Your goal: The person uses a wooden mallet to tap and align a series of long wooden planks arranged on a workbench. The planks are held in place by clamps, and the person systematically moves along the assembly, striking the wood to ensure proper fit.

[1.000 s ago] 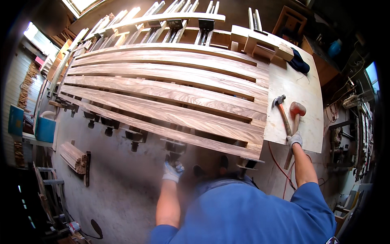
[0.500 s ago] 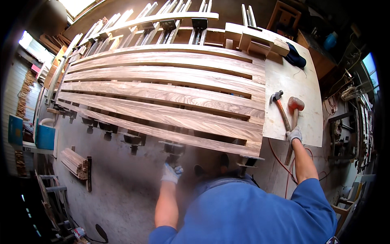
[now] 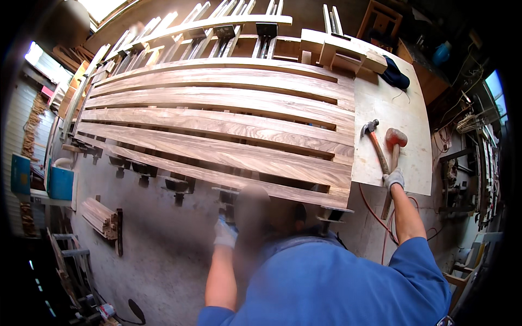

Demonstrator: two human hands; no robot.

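Observation:
A slatted wooden panel (image 3: 217, 116) lies across clamps, with long gaps between its boards. My gloved left hand (image 3: 225, 232) is below its near edge, fingers closed at the lower end of a dark clamp (image 3: 227, 213); blur partly hides the grip. At the right, my gloved right hand (image 3: 393, 178) grips the wooden handle of a mallet (image 3: 396, 139). The mallet's reddish head rests on a pale board (image 3: 413, 114). Beside it lies a claw hammer (image 3: 375, 142), its handle end close to my right hand.
More clamps (image 3: 176, 186) line the panel's near edge. Wood blocks (image 3: 342, 54) and a dark cloth cap (image 3: 395, 73) sit at the far right. A red hose (image 3: 375, 214) trails on the floor under my right arm. Stacked strips (image 3: 99, 218) stand at the left.
My left hand has shifted slightly left and down, and the clamp's lower end has swung left with it. My right hand and the mallet stay in place.

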